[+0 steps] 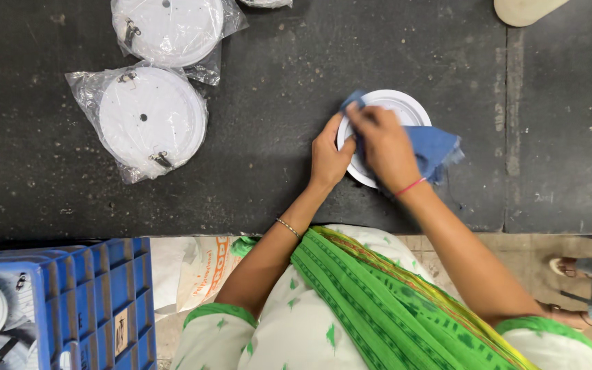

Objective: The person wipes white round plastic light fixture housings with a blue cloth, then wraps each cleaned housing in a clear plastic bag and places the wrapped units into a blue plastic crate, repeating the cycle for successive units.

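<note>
A round white disc-shaped fitting (pixel 400 104) lies on the black work surface (pixel 275 137) in front of me. My left hand (pixel 330 154) grips its left rim and steadies it. My right hand (pixel 384 144) presses a blue cloth (pixel 433 149) onto the disc; the cloth trails out to the right from under my palm. My hands hide most of the disc's lower half.
Two round white fittings in clear plastic bags (pixel 146 120) (pixel 169 29) lie at the upper left of the surface. A blue crate (pixel 97 301) holding more white fittings stands at the lower left. A printed sack (pixel 203 267) lies beside it. Another person's feet (pixel 584 288) show at the right edge.
</note>
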